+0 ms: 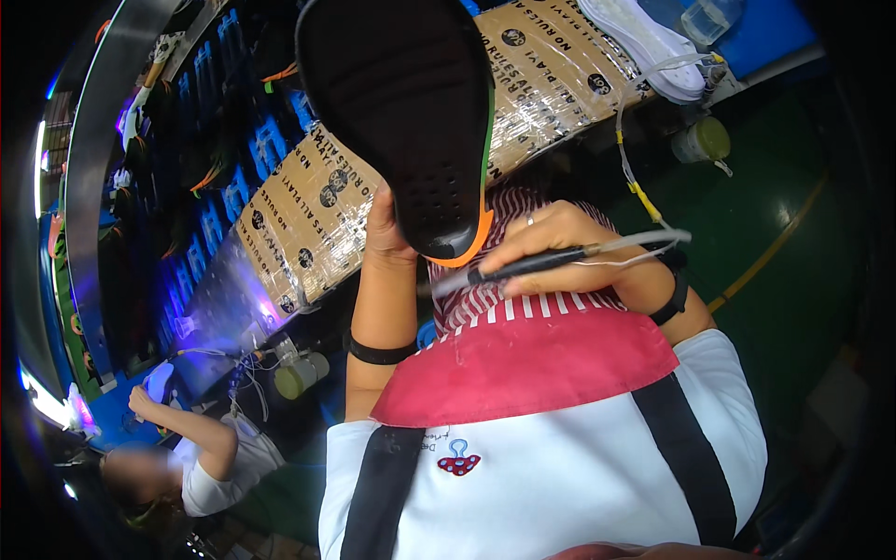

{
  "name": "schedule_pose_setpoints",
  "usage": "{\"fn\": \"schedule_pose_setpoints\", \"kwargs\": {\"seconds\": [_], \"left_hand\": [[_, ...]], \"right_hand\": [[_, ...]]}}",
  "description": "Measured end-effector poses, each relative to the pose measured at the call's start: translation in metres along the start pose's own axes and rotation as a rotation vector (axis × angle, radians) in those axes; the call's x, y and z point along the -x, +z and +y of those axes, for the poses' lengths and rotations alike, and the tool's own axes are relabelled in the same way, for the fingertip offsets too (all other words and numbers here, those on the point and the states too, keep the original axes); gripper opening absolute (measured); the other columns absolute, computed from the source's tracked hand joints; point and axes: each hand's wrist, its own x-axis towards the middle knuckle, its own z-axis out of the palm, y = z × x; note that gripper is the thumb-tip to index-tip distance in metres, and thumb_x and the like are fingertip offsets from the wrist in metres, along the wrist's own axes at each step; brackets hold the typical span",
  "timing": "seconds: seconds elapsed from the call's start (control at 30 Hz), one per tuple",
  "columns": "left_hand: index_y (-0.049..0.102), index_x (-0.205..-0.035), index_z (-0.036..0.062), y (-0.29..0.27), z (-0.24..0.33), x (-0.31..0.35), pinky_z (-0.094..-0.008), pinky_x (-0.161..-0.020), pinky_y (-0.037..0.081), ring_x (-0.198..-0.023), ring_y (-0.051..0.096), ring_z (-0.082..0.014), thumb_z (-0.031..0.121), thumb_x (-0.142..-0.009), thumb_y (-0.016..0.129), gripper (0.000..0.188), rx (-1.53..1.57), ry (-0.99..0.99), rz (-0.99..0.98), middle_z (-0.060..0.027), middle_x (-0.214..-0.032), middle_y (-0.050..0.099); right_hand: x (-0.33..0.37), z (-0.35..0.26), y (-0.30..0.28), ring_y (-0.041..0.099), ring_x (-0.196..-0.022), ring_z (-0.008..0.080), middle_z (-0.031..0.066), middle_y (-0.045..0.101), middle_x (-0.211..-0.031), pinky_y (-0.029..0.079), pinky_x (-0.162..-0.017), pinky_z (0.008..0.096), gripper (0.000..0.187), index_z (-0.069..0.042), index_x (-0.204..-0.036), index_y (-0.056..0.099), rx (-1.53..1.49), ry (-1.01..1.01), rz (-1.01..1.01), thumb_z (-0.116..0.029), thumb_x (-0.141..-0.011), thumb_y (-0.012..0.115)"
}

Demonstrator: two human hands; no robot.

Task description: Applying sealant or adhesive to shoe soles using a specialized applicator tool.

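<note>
A large black shoe sole (397, 103) with an orange and green edge stands upright in front of me. Small holes dot its surface near the heel end. My left hand (388, 227) grips it at that lower end, thumb along the side and fingers partly hidden behind. My right hand (560, 245) is closed around a slim black-handled brush (523, 267), held level just below the heel. Its pale tip is blurred and points left; whether it touches the sole I cannot tell. A clear tube (644, 239) runs from the brush's back end.
A film-wrapped cardboard-covered bench (546, 79) crosses behind the sole. White soles (653, 47) lie at its far right, above a hanging yellow-green container (702, 142). At left, a rack (210, 159) carries dark parts on blue holders. A co-worker (210, 448) handles a pale sole, lower left.
</note>
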Motion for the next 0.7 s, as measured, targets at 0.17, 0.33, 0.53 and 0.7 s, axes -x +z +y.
{"fn": "schedule_pose_setpoints", "kwargs": {"seconds": [0.17, 0.33, 0.53, 0.7], "left_hand": [[0.050, -0.125, 0.0008, 0.010, 0.003, 0.001, -0.0401, -0.095, 0.047, -0.108, 0.058, -0.0282, 0.035, -0.082, 0.063, 0.056, 0.054, 0.010, 0.055, -0.0156, -0.121, 0.057], [0.050, -0.122, -0.0052, 0.017, 0.012, -0.001, -0.0355, -0.092, 0.048, -0.104, 0.060, -0.0243, 0.033, -0.086, 0.060, 0.054, -0.087, -0.007, 0.021, -0.0169, -0.117, 0.059], [0.052, -0.119, -0.0067, 0.014, 0.020, -0.003, -0.0316, -0.086, 0.049, -0.099, 0.061, -0.0203, 0.029, -0.088, 0.058, 0.047, -0.195, -0.164, 0.078, -0.0158, -0.113, 0.061], [0.052, -0.121, -0.0073, 0.033, 0.025, -0.011, -0.0287, -0.084, 0.050, -0.095, 0.062, -0.0187, 0.026, -0.088, 0.058, 0.047, -0.344, -0.278, 0.085, -0.0155, -0.111, 0.062]], "right_hand": [[0.000, 0.003, -0.004, 0.061, -0.063, 0.0215, 0.0110, 0.064, -0.074, 0.047, -0.058, 0.0288, 0.026, -0.002, -0.097, 0.067, 0.088, -0.069, 0.124, -0.011, -0.073, 0.074], [0.001, 0.008, 0.001, 0.061, -0.062, 0.0249, 0.0112, 0.064, -0.075, 0.048, -0.060, 0.0304, 0.027, -0.002, -0.097, 0.067, 0.247, -0.169, 0.073, -0.014, -0.074, 0.073], [0.002, 0.005, -0.011, 0.062, -0.066, 0.0249, 0.0117, 0.064, -0.076, 0.049, -0.061, 0.0320, 0.026, -0.002, -0.097, 0.067, 0.078, -0.001, 0.027, -0.012, -0.074, 0.072], [0.000, 0.013, -0.004, 0.061, -0.066, 0.0274, 0.0104, 0.063, -0.074, 0.048, -0.062, 0.0323, 0.024, -0.005, -0.097, 0.068, 0.327, -0.141, -0.060, -0.015, -0.075, 0.071]]}}
